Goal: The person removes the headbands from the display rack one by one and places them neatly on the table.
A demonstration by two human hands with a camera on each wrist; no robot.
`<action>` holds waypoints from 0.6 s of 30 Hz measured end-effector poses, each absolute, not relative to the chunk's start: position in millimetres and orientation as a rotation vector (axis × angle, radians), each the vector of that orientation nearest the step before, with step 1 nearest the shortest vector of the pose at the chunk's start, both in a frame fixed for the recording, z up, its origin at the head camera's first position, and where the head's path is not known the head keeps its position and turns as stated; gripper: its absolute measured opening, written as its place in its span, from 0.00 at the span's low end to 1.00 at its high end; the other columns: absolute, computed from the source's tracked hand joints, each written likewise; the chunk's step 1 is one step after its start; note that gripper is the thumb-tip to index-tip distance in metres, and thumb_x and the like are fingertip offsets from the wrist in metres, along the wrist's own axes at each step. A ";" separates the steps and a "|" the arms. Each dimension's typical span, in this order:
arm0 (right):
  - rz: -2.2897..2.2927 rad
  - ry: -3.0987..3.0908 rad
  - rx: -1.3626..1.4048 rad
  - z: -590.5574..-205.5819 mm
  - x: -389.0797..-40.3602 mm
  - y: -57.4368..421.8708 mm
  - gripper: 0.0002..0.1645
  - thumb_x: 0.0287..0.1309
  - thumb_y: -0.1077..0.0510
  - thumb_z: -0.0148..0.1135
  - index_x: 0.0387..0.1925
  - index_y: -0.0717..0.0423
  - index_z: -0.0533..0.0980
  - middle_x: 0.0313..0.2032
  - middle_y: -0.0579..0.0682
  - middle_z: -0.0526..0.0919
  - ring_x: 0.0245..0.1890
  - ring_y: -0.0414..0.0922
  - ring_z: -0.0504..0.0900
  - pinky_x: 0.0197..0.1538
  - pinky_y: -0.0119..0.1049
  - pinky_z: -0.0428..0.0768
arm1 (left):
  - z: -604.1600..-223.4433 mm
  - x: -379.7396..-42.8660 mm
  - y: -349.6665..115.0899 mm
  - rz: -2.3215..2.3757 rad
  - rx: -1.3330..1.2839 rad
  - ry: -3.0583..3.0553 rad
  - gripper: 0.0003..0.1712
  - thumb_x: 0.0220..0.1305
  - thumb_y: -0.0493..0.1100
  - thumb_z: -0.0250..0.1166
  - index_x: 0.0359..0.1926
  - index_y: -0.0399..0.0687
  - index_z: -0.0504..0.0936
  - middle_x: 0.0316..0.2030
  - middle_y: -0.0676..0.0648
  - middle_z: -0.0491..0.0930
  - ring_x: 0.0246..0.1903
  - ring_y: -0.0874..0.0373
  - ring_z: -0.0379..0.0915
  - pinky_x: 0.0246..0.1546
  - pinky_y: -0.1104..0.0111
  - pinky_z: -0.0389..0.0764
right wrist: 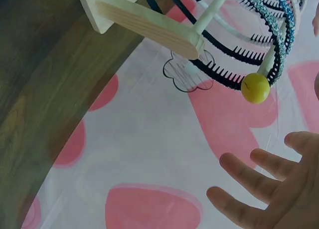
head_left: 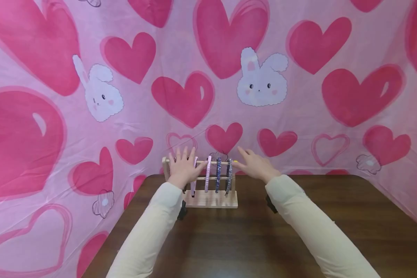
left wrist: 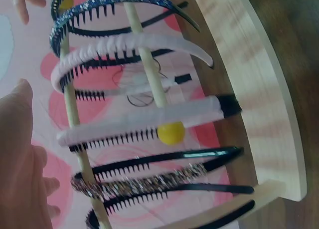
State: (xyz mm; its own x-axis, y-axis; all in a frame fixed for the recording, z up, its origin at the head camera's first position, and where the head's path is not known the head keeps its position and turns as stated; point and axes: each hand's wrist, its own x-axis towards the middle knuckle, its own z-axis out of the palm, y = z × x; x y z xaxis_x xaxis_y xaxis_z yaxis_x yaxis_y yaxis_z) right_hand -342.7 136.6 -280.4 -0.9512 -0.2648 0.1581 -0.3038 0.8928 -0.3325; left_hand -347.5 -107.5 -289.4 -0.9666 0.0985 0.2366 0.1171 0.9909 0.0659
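Several headbands hang on a pale wooden rack (head_left: 212, 199). In the head view a ribbed light pink headband (head_left: 207, 177), a blue sparkly headband (head_left: 218, 175) and a silvery headband (head_left: 229, 177) line its right half. My left hand (head_left: 183, 168) is spread over the rack's left part, hiding headbands behind it. The left wrist view reveals a smooth pink headband (left wrist: 144, 120) and a brown glittery headband (left wrist: 144, 185) there. My right hand (head_left: 255, 164) stretches out by the rack's right end with fingers extended, apart from a yellow ball (right wrist: 255, 88) on the rod's end.
The rack stands near the back of a dark brown wooden table (head_left: 229, 239). Close behind it hangs a pink cloth backdrop (head_left: 226, 100) with hearts and rabbits. Another yellow ball (left wrist: 171, 132) shows beside the smooth pink headband.
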 end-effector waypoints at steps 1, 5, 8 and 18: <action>0.554 -2.951 0.445 -281.0 -342.7 135.8 0.48 0.58 0.34 0.50 0.72 0.49 0.45 0.66 0.62 0.54 0.62 0.61 0.58 0.56 0.62 0.58 | -290.1 -346.9 -110.1 -0.121 -0.154 -2.898 0.47 0.60 0.73 0.38 0.72 0.52 0.45 0.70 0.41 0.43 0.67 0.40 0.28 0.59 0.43 0.27; 0.594 -2.945 0.458 -283.9 -343.9 133.6 0.50 0.57 0.34 0.52 0.72 0.49 0.44 0.66 0.62 0.54 0.63 0.61 0.58 0.56 0.61 0.60 | -292.6 -344.8 -120.3 -0.132 -0.139 -2.882 0.48 0.60 0.74 0.38 0.72 0.51 0.45 0.69 0.40 0.45 0.67 0.39 0.30 0.59 0.43 0.29; 0.641 -2.937 0.468 -285.8 -345.0 132.6 0.51 0.56 0.35 0.54 0.72 0.49 0.44 0.66 0.62 0.54 0.63 0.61 0.58 0.56 0.61 0.60 | -294.4 -344.1 -127.4 -0.147 -0.131 -2.869 0.49 0.59 0.75 0.38 0.72 0.51 0.46 0.69 0.39 0.46 0.67 0.39 0.31 0.60 0.43 0.30; 0.820 -2.892 0.495 -291.2 -347.0 128.8 0.52 0.54 0.38 0.59 0.72 0.50 0.45 0.66 0.63 0.54 0.63 0.61 0.56 0.56 0.62 0.60 | -302.5 -347.1 -151.4 -0.212 -0.109 -2.840 0.48 0.61 0.72 0.40 0.72 0.50 0.43 0.70 0.38 0.41 0.67 0.38 0.28 0.59 0.43 0.27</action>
State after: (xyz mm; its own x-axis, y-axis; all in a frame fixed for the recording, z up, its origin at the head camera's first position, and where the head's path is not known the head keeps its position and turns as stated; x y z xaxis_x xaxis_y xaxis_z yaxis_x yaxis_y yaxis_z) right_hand -347.0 128.8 -291.2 -0.9428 -0.2822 0.1776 -0.3334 0.8026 -0.4946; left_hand -347.1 -151.4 -302.5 -0.9551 0.0533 0.2916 0.0959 0.9863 0.1341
